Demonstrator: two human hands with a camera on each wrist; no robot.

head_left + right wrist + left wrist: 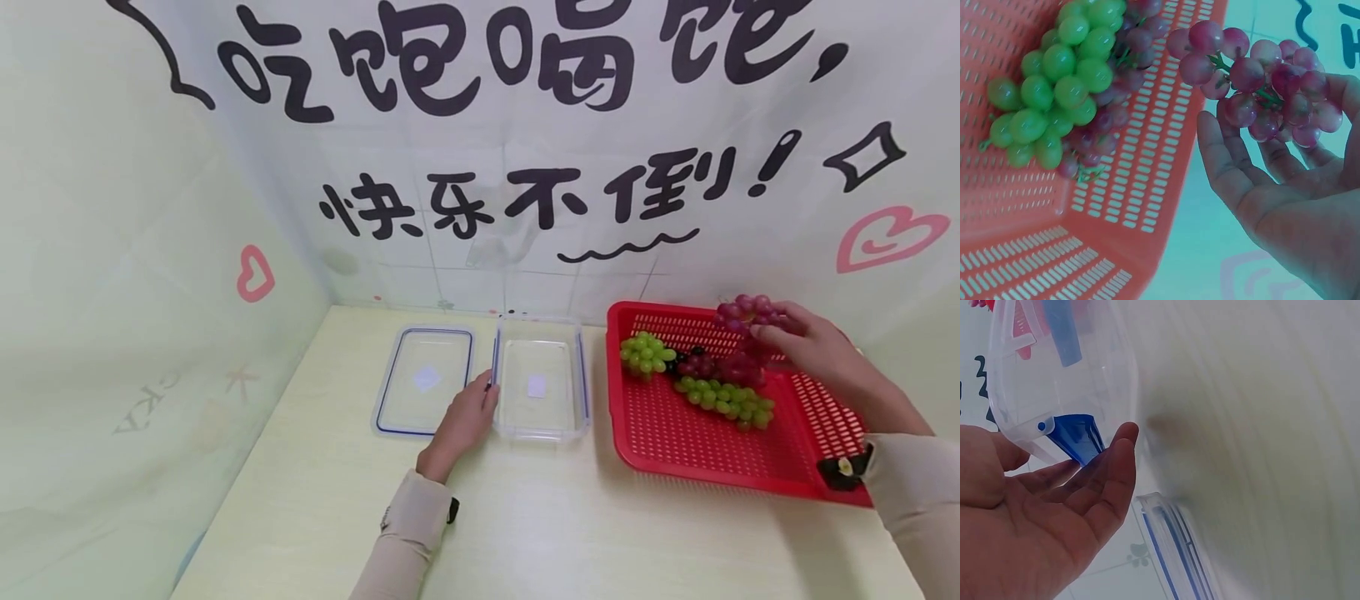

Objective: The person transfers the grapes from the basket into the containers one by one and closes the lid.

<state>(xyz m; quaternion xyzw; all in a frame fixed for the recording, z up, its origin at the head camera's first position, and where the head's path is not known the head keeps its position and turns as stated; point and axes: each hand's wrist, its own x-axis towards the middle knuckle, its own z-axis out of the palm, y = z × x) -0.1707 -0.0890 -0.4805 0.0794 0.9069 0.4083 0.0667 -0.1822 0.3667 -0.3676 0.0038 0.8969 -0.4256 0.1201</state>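
Note:
My right hand (pixel 813 342) holds a bunch of purple-red grapes (pixel 1266 87) above the far right part of a red plastic basket (pixel 675 442). In the right wrist view its fingers cup the bunch from below. My left hand (pixel 467 417) grips the left side of a clear plastic food container (pixel 543 417). In the left wrist view its bent fingers lie against a blue latch (pixel 1077 437) that hangs down from the container's rim. The container stands without its lid. Inside the basket lie green grapes (pixel 723 402) and dark red grapes (pixel 738 369).
A clear lid with a blue seal (pixel 423 379) lies on the pale table, left of the container. Another green bunch (pixel 647 353) rests in the basket's far left corner. Behind the table hangs a white sheet (pixel 450 275) with black lettering.

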